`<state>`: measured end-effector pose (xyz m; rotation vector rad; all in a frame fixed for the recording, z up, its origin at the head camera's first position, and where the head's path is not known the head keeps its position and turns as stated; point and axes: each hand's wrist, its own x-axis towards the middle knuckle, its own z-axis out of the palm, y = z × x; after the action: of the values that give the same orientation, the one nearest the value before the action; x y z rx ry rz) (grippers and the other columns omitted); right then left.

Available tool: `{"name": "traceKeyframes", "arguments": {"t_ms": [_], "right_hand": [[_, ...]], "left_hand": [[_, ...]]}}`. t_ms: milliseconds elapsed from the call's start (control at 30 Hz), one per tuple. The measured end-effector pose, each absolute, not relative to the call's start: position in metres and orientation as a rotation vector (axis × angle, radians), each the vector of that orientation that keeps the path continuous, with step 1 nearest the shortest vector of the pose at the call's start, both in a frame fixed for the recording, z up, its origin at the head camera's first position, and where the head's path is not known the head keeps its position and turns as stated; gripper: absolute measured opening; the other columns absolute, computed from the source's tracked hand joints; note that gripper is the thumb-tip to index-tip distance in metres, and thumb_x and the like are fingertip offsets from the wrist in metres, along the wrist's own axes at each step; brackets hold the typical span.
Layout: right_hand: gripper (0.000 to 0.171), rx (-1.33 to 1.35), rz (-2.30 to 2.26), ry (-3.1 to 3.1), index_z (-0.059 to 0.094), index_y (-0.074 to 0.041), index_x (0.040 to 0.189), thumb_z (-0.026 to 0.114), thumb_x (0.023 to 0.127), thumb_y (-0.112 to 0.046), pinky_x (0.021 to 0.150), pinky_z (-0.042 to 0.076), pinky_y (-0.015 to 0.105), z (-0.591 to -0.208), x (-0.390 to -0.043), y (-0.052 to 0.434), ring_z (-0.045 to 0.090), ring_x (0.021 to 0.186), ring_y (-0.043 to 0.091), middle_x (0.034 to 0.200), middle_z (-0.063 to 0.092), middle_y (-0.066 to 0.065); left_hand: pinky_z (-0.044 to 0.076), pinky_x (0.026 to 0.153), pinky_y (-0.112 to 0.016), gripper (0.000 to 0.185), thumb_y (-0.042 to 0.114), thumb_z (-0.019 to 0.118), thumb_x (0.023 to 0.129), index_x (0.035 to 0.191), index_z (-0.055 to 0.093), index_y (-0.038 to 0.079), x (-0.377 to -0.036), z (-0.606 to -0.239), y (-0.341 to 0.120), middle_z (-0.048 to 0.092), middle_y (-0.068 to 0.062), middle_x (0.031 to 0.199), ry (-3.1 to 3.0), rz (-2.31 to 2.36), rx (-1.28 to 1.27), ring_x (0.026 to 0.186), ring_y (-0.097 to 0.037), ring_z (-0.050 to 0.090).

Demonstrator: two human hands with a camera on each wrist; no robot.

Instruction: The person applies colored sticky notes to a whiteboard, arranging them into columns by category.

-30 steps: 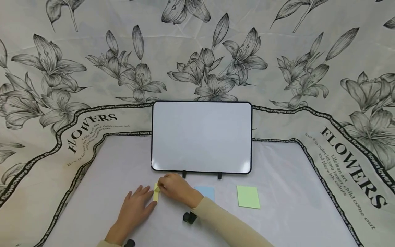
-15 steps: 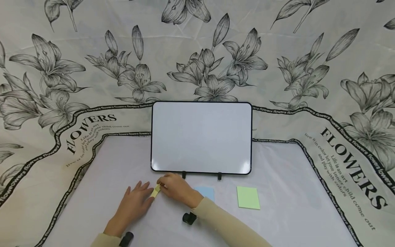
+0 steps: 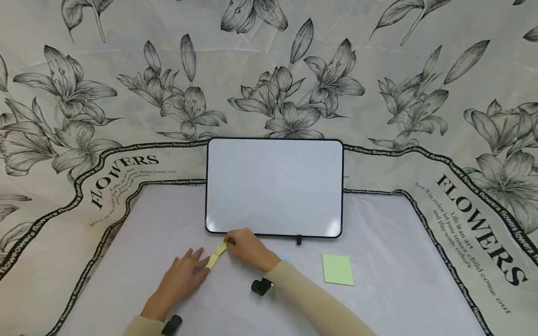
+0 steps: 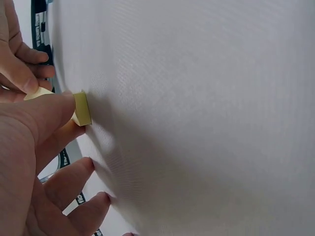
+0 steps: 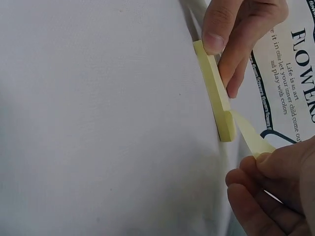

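My left hand [image 3: 180, 277] pinches a narrow yellow pad of sticky notes [image 5: 211, 86] between thumb and fingers at one end, low over the white cloth. Its other fingers spread out toward the cloth. With thumb and forefinger my right hand [image 3: 248, 251] grips the free end of the top yellow sheet [image 5: 250, 135]. That sheet lifts and bends away from the pad near the pad's far end, stretched between the two hands. In the left wrist view the left thumb covers much of the pad [image 4: 82, 109].
Behind the hands a blank whiteboard [image 3: 275, 186] stands on small black feet; the right hand hides one. A blue sticky note [image 3: 286, 257] lies partly under the right forearm. Farther right lies a green square sticky note [image 3: 338, 269]. White cloth [image 3: 391, 280] with a flower-printed border covers the table.
The yellow pad has turned from nearly upright to slanting up rightward. My right hand has moved up and right, drawing the top sheet away from the pad. The left hand has barely moved.
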<state>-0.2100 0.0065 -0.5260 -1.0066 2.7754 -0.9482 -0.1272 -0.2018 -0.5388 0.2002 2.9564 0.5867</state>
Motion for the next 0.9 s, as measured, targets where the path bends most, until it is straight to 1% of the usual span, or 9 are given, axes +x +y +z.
{"name": "traceKeyframes", "arguments": {"t_ms": [100, 267, 500, 733, 900], "right_hand": [[0.014, -0.995, -0.963, 2.763, 0.079, -0.004, 0.102, 0.068, 0.094, -0.001, 0.066, 0.047, 0.013, -0.525, -0.214, 0.009, 0.055, 0.071, 0.001, 0.093, 0.078, 0.004], [0.014, -0.991, -0.955, 2.757, 0.079, -0.003, 0.102, 0.067, 0.094, -0.001, 0.069, 0.050, 0.014, -0.525, -0.219, 0.010, 0.059, 0.075, 0.003, 0.095, 0.078, 0.006], [0.014, -1.025, -0.892, 2.786, 0.079, -0.002, 0.103, 0.068, 0.094, -0.001, 0.072, 0.054, 0.017, -0.517, -0.223, 0.011, 0.066, 0.079, 0.007, 0.096, 0.079, 0.007], [0.014, -1.012, -0.888, 2.795, 0.080, -0.002, 0.101, 0.068, 0.095, -0.001, 0.069, 0.052, 0.015, -0.507, -0.230, 0.015, 0.064, 0.075, 0.007, 0.096, 0.079, 0.009], [0.014, -1.050, -0.901, 2.781, 0.080, -0.001, 0.102, 0.068, 0.095, -0.001, 0.071, 0.054, 0.016, -0.501, -0.235, 0.019, 0.068, 0.079, 0.008, 0.098, 0.079, 0.009]], "left_hand": [[0.034, 0.107, -0.077, 0.036, 0.027, 0.074, 0.094, 0.127, 0.075, 0.012, -0.128, -0.539, -0.203, 0.057, -0.019, 0.149, 2.952, 0.575, 0.206, 0.142, -0.051, 0.045], [0.033, 0.108, -0.077, 0.036, 0.027, 0.075, 0.094, 0.127, 0.075, 0.013, -0.130, -0.539, -0.203, 0.056, -0.019, 0.150, 2.937, 0.572, 0.199, 0.143, -0.051, 0.043], [0.033, 0.108, -0.076, 0.036, 0.029, 0.074, 0.094, 0.127, 0.075, 0.013, -0.129, -0.541, -0.202, 0.055, -0.019, 0.151, 2.924, 0.544, 0.196, 0.143, -0.051, 0.042], [0.034, 0.109, -0.076, 0.036, 0.029, 0.074, 0.094, 0.127, 0.075, 0.013, -0.130, -0.541, -0.203, 0.055, -0.019, 0.151, 2.919, 0.553, 0.208, 0.143, -0.051, 0.042], [0.032, 0.111, -0.074, 0.038, 0.030, 0.075, 0.094, 0.128, 0.074, 0.013, -0.131, -0.539, -0.203, 0.053, -0.018, 0.153, 2.889, 0.562, 0.168, 0.145, -0.049, 0.040]]}}
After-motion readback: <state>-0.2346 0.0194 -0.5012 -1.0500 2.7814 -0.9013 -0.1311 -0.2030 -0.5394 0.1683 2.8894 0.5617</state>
